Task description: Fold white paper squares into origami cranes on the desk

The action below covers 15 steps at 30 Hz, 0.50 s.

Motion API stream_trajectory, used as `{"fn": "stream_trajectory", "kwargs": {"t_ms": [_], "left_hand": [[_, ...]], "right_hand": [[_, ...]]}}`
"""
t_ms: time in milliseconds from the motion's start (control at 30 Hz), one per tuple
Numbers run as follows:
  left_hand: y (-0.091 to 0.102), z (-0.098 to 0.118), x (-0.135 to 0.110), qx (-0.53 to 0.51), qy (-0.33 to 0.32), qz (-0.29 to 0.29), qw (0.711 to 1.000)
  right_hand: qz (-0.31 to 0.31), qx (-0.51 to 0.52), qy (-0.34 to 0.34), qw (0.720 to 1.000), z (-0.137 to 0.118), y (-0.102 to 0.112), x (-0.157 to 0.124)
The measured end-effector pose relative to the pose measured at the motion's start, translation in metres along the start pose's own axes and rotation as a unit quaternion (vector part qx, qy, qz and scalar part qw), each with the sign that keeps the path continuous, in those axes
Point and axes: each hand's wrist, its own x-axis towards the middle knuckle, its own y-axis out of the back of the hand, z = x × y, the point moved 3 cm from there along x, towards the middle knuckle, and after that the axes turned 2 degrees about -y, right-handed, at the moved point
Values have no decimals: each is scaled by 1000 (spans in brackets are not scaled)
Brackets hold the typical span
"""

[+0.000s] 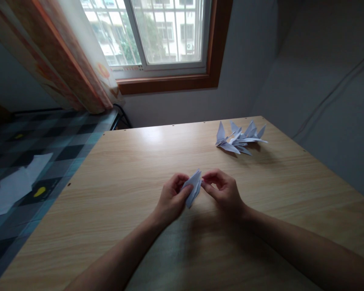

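Observation:
A small folded piece of white paper (pixel 194 186) is held just above the wooden table (pixel 115 194), near its middle. My left hand (pixel 171 199) pinches the paper's left side with thumb and fingers curled round it. My right hand (pixel 223 190) pinches its right edge with fingertips pressed together. Both forearms reach in from the bottom of the view.
Several finished white paper cranes (pixel 239 138) lie in a small heap at the table's far right. Left of the table is a bed with a checked cover (pixel 33 149) and loose white sheets (pixel 15 184). A window (pixel 157 32) and curtain (pixel 73 60) stand behind.

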Motion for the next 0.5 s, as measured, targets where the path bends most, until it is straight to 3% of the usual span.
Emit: {"fn": "stream_trajectory", "kwargs": {"t_ms": [233, 500], "left_hand": [[2, -3, 0, 45, -23, -1, 999], [0, 2, -1, 99, -19, -1, 995]], "right_hand": [[-16, 67, -36, 997, 5, -3, 1], [0, 57, -57, 997, 7, -4, -5]]}}
